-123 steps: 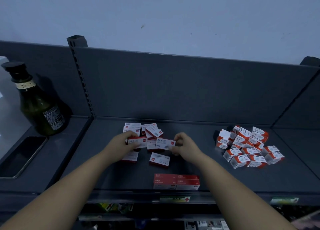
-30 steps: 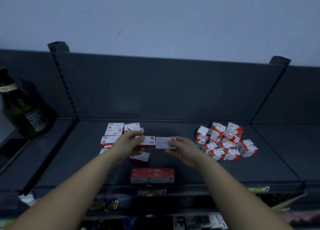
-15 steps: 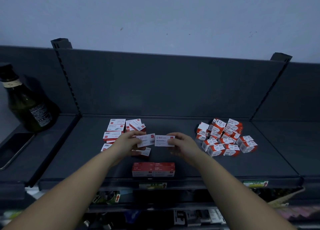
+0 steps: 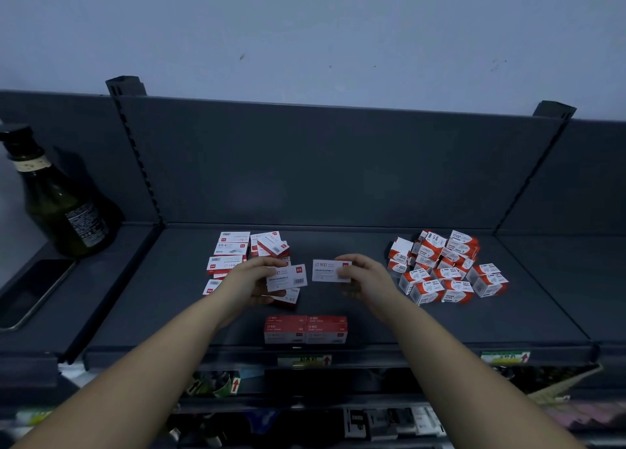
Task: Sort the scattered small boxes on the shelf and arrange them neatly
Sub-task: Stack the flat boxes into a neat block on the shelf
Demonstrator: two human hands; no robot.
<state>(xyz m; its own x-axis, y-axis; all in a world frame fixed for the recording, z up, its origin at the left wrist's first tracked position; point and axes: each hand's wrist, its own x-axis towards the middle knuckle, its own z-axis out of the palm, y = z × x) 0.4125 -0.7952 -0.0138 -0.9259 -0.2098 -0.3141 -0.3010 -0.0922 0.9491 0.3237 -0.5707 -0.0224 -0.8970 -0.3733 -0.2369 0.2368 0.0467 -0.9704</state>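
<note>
the left hand (image 4: pixel 252 281) pinched a white-and-red box (image 4: pixel 288 277) between thumb and curled fingers, held just above the dark shelf (image 4: pixel 508 320). a narrow gap away, the right hand (image 4: pixel 364 276) pinched a second white box (image 4: pixel 330 271) by its right end. loose flat boxes (image 4: pixel 233 250) lay behind the left hand, a neat red block (image 4: pixel 305 328) sat at the shelf's front edge, and a heap of clip boxes (image 4: pixel 447 265) lay to the right.

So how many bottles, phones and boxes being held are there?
bottle: 1
phone: 1
held boxes: 2
total: 4
</note>
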